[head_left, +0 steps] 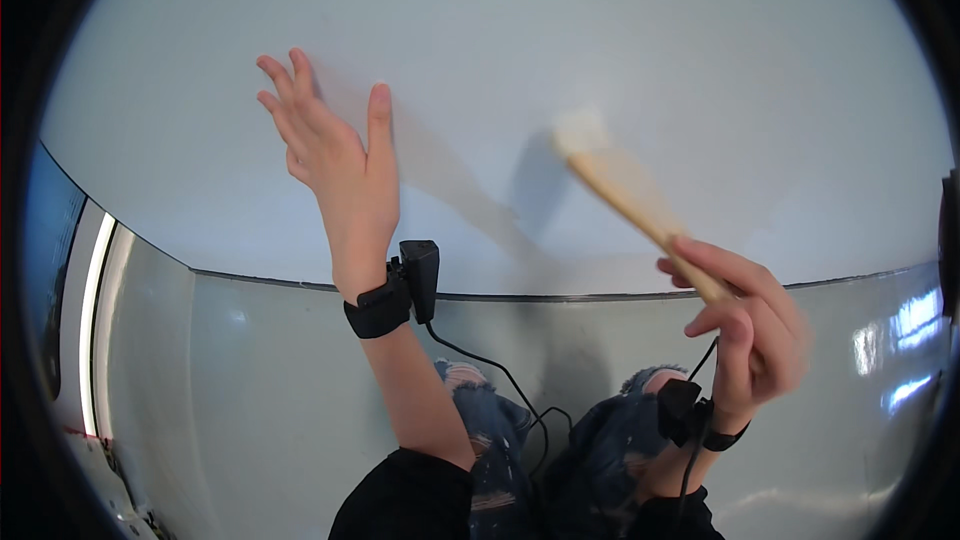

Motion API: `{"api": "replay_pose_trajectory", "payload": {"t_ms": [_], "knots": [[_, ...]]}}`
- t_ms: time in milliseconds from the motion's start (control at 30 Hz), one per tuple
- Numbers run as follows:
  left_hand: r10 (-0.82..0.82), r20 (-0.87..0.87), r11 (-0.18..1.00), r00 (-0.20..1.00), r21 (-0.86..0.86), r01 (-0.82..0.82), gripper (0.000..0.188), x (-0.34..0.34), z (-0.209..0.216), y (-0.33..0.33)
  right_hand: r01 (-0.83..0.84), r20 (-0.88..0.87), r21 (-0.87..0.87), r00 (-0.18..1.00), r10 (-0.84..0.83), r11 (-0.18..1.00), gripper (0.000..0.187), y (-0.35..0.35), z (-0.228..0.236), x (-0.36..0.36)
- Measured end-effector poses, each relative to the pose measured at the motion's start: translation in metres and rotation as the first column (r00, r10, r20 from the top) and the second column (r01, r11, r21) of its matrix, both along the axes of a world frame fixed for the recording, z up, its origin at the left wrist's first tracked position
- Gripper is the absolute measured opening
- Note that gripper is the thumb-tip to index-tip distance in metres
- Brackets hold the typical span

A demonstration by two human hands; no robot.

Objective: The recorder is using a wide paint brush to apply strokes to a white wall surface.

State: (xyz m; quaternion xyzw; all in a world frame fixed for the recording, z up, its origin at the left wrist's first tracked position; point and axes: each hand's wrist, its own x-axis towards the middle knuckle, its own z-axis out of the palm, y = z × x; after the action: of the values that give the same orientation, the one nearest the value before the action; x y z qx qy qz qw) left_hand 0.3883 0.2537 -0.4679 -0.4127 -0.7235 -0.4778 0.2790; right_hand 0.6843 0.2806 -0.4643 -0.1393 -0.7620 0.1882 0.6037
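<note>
A: On the left, the person's bare left hand (347, 155) spreads its fingers, gripping nothing, a broad black wrist strap (382, 310) behind it!
B: And the slim, tan wooden brush (638, 218)?
A: Midway across, slanting over the smooth white tabletop (720, 50), its whitish head (582, 132) blurred; can't tell whether that touches!
B: On the right, the bare right hand (765, 320) clasps it between thumb and fingers!

Tabletop (480, 30) smooth, softly matt; over it, a brush (618, 196) with a smooth, wood-looking handle (648, 223); below the tabletop's near edge, glossy, reflective floor (280, 380) and rough, frayed denim jeans (490, 422)
</note>
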Motion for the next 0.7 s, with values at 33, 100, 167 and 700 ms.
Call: {"api": "replay_pose_trajectory", "payload": {"t_ms": [33, 100, 167, 700], "knots": [[0.001, -0.001, 1.0, 1.0, 0.0, -0.001, 0.079, 0.0, 0.0, 0.0, 0.004, 0.039, 0.106, 0.999, -0.009, 0.994, 0.023, 0.001, 0.002, 0.002], [-0.008, -0.001, 1.0, 1.0, 0.004, 0.008, 0.079, 0.0, -0.001, 0.0, 0.04, 0.156, 0.117, 0.986, -0.058, 0.992, 0.02, 0.001, -0.001, -0.001], [-0.01, -0.006, 1.0, 1.0, 0.003, 0.01, 0.079, -0.003, -0.004, -0.001, 0.101, 0.315, 0.092, 0.941, -0.125, 0.991, 0.016, 0.002, -0.011, -0.013], [-0.004, -0.016, 0.999, 1.0, -0.032, 0.004, 0.079, -0.003, -0.005, 0.0, -0.027, 0.565, -0.454, 0.764, 0.311, 0.891, 0.026, 0.033, -0.069, -0.055]]}}
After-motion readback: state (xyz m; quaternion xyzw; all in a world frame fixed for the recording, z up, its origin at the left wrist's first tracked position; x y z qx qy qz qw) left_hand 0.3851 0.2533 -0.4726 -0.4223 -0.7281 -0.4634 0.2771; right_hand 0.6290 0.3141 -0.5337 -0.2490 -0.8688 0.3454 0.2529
